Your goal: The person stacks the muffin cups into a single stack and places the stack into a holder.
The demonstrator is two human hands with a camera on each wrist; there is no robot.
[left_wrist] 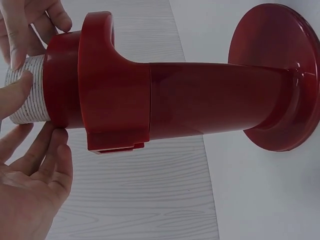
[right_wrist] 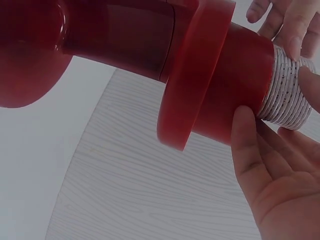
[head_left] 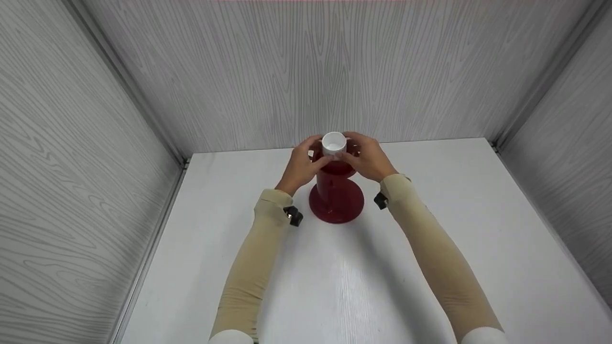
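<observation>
Currently, both hands pinch the white ribbed cup (head_left: 333, 143) seated in the top of the red stand (head_left: 335, 200), which is upright at frame centre on the worktop (head_left: 478, 239): left hand (head_left: 302, 165), right hand (head_left: 368, 160). Step in hand appears to be seating or lifting the cup; either calls for a straight vertical pull or push.

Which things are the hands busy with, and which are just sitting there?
Busy with:
- red stand
- white paper cups stacked in its top
- left hand and right hand, both pinching the cups

Just there:
- white table
- grey wood-grain walls
</observation>
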